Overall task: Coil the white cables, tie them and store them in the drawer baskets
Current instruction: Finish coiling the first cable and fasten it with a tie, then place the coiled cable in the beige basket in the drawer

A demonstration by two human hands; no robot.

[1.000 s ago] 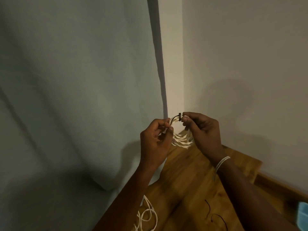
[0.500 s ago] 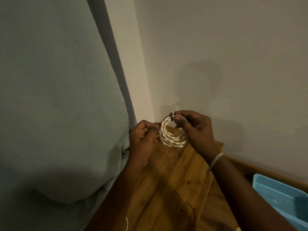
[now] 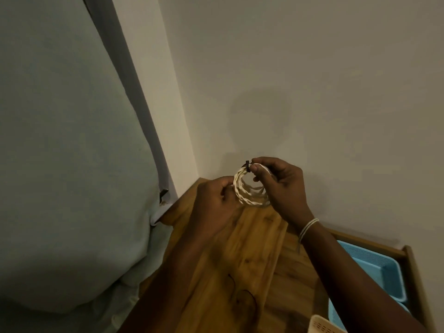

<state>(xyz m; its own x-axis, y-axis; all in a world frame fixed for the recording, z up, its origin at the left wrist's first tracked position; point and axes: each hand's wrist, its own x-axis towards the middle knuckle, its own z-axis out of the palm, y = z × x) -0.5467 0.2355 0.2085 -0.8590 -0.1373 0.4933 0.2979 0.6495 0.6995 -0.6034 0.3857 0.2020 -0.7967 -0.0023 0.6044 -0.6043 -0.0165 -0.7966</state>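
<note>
A small coil of twisted white cable [image 3: 245, 195] hangs in the air above the far end of the wooden top [image 3: 240, 255]. My right hand [image 3: 283, 186] pinches the top of the coil beside a black tie [image 3: 246, 165] that wraps it. My left hand [image 3: 213, 200] grips the coil's left side with curled fingers. A blue basket [image 3: 374, 272] sits in the open drawer [image 3: 413, 272] at the right.
A pale curtain [image 3: 72, 164] hangs at the left, against the wooden top's edge. The wall corner stands just behind my hands. A cream basket corner [image 3: 322, 325] shows at the bottom edge. A white band circles my right wrist.
The view has swung right, bringing the drawer and blue basket into sight. The coil, first spread loosely between my hands, is now gathered into a tight ring with the tie closed round it.
</note>
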